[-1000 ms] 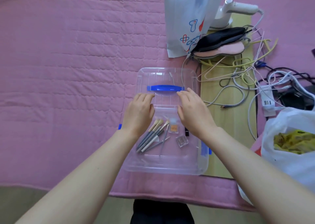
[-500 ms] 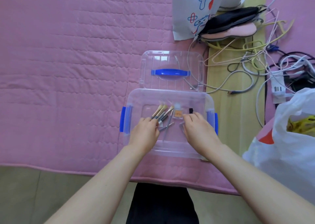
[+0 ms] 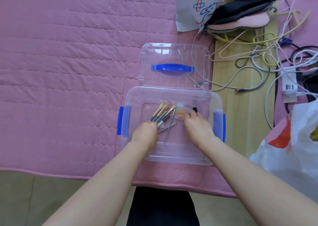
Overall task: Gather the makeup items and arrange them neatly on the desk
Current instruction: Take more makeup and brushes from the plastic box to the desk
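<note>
Looking down, I see both my hands inside a clear plastic storage box point(image 3: 172, 155) with blue side latches, resting on a pink quilted cover point(image 3: 68, 62). Its lid point(image 3: 173, 53), with a blue handle, lies off just behind it. My left hand point(image 3: 146, 135) is curled, fingertips touching the grey handles of a bunch of makeup brushes point(image 3: 160, 114) lying fanned on the box floor; I cannot tell whether it has closed on them. My right hand point(image 3: 197, 127) is loosely curled beside a small clear case of tan powder point(image 3: 180, 113), with a small black item point(image 3: 195, 109) just beyond; its grip is hidden. I judge the gathering step is beginning. Next I need to pinch the brushes together, lift them clear of the box wall, and find a clear surface to lay them on
</note>
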`<state>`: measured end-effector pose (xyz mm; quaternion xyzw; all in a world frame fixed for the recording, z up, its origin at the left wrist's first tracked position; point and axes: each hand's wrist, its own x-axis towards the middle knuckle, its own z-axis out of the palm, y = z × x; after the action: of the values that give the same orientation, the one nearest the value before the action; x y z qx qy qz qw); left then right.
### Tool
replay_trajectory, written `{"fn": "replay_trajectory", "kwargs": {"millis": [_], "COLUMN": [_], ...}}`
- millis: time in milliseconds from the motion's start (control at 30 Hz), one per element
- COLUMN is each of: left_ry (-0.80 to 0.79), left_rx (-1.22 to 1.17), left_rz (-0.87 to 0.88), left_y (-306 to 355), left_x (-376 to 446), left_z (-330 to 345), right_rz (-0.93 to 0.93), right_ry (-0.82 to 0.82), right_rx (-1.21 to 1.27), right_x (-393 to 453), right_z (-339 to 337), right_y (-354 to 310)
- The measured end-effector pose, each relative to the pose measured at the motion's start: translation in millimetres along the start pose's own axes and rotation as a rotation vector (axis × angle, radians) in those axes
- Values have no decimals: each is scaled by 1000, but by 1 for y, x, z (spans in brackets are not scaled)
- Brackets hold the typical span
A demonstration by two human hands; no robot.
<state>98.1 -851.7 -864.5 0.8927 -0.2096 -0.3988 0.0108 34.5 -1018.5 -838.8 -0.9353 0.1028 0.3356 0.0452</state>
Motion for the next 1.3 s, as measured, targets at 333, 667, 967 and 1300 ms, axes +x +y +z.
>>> {"fn": "replay_trajectory", "kwargs": {"millis": [333, 667, 967, 1300], "left_ry": [-1, 24, -81, -149], "left_rx": [157, 254, 152, 43], "left_rz": [27, 57, 60, 119], "left_y": [5, 10, -2, -3], "left_x": [21, 25, 18, 4], "left_z": [6, 10, 7, -3], "right_rz": [-137, -393, -412, -81], "right_ry": [287, 114, 194, 93], "right_rx": [18, 120, 5, 223], "right_x": [36, 63, 62, 29], "right_z": [19, 16, 21, 0], "right_y": [-11, -35, -39, -17]}}
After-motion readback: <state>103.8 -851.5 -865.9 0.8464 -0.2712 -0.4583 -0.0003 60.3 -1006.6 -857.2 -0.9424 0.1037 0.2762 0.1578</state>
